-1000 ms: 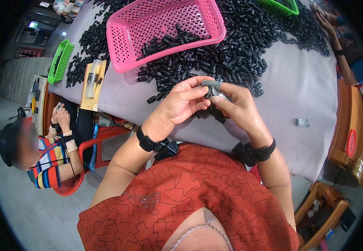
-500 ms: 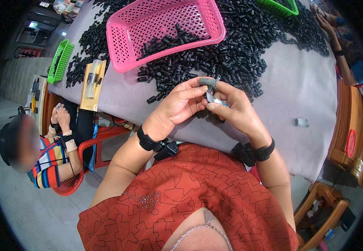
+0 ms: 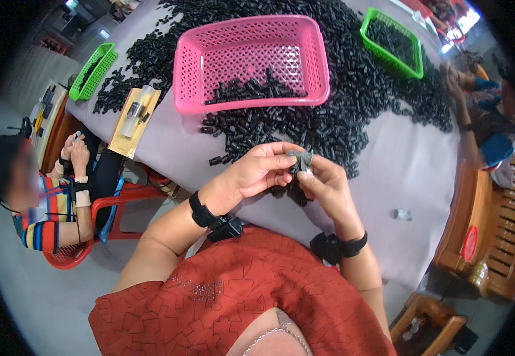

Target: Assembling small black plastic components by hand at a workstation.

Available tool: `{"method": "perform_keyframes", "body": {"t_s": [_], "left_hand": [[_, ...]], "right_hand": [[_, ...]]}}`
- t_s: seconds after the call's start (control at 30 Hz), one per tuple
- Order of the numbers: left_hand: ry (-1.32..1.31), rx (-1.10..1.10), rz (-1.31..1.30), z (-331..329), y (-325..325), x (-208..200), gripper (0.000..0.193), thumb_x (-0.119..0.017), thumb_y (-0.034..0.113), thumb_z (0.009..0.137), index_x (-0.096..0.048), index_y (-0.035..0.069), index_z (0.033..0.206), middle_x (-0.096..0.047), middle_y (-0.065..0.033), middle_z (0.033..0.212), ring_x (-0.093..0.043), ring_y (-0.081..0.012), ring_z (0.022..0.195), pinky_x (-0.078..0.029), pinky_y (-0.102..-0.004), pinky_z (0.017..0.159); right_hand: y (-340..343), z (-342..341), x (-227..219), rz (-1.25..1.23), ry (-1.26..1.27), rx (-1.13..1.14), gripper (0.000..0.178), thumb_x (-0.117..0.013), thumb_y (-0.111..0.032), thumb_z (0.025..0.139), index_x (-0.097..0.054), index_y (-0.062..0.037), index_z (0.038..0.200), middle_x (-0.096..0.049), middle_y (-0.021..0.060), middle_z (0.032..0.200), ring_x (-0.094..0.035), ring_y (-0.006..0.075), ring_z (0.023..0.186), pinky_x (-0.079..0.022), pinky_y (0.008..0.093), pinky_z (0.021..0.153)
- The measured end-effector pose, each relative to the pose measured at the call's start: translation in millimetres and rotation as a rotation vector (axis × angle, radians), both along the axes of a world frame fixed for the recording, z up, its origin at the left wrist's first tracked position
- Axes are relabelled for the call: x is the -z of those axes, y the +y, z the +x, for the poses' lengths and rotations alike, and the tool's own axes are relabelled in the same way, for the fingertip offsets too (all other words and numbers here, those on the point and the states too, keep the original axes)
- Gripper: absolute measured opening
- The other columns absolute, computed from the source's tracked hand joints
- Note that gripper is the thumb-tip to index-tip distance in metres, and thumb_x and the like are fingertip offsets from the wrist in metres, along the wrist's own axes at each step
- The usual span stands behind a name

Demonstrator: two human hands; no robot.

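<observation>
In front of my chest, over the near table edge, my two hands meet at the fingertips. My left hand (image 3: pixel 256 171) pinches a small black plastic piece (image 3: pixel 295 168), mostly hidden by the fingers. Closed round a small knife, my right hand (image 3: pixel 332 188) has the short pale blade (image 3: pixel 306 168) against or close beside that piece; the handle is mostly covered. A grey wrap (image 3: pixel 300 156) covers the fingertip of my right index finger. Below the hands, dark pieces (image 3: pixel 296 193) show partly. Beyond them spreads a large heap of similar black pieces (image 3: pixel 281 129).
A pink perforated basket (image 3: pixel 188 80) with some black pieces stands on the heap. Green baskets (image 3: pixel 391 66) are at far right and far left. A yellow card packet (image 3: pixel 125 132) lies left, a small greyish lump (image 3: pixel 403 214) right. A seated person (image 3: pixel 55 196) is at left.
The whole view has shifted, bringing more of the pink and right green baskets into sight. My fingers have moved closer round the black piece, and the blade has turned and shows less.
</observation>
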State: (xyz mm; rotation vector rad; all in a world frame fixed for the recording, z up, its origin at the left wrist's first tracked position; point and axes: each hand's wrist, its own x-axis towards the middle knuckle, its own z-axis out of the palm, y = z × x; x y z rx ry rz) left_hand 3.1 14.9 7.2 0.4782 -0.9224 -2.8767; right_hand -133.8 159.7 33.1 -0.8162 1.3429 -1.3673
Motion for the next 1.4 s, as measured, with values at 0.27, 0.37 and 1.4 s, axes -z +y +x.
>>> {"method": "perform_keyframes", "body": {"t_s": [0.27, 0.37, 1.4], "left_hand": [[0.131, -0.323, -0.311, -3.1, -58.4, -42.0, 0.029, -0.057, 0.007, 0.093, -0.056, 0.002, 0.122, -0.065, -0.0075, 0.101, -0.066, -0.0138, 0.084, -0.056, -0.0241, 0.071], [0.03, -0.57, -0.593, -9.1, -72.3, -59.3, 0.039, -0.06, 0.006, 0.091, -0.05, 0.001, 0.129, -0.059, -0.0108, 0.122, -0.065, -0.0193, 0.1, -0.055, -0.0266, 0.077], [-0.098, 0.067, -1.681, 62.6, -7.1, -37.6, 0.037, -0.074, 0.016, 0.074, -0.06, 0.006, 0.107, -0.056, -0.0116, 0.102, -0.059, -0.0309, 0.089, -0.05, -0.0376, 0.075]], "right_hand": [[-0.5, 0.1, 1.8, -0.039, -0.042, 0.105, 0.032, -0.065, -0.005, 0.087, -0.059, -0.0002, 0.118, -0.053, -0.0052, 0.075, -0.045, 0.0025, 0.059, -0.035, 0.0181, 0.051], [-1.0, 0.1, 1.4, -0.013, -0.003, 0.127, 0.028, -0.065, -0.005, 0.087, -0.06, -0.0004, 0.114, -0.054, -0.0049, 0.075, -0.046, 0.0029, 0.06, -0.037, 0.0183, 0.053], [-9.4, 9.1, 2.3, 0.119, 0.15, -0.144, 0.022, -0.065, -0.008, 0.087, -0.064, 0.0027, 0.106, -0.066, 0.0021, 0.091, -0.057, 0.0068, 0.084, -0.048, 0.025, 0.076]]}}
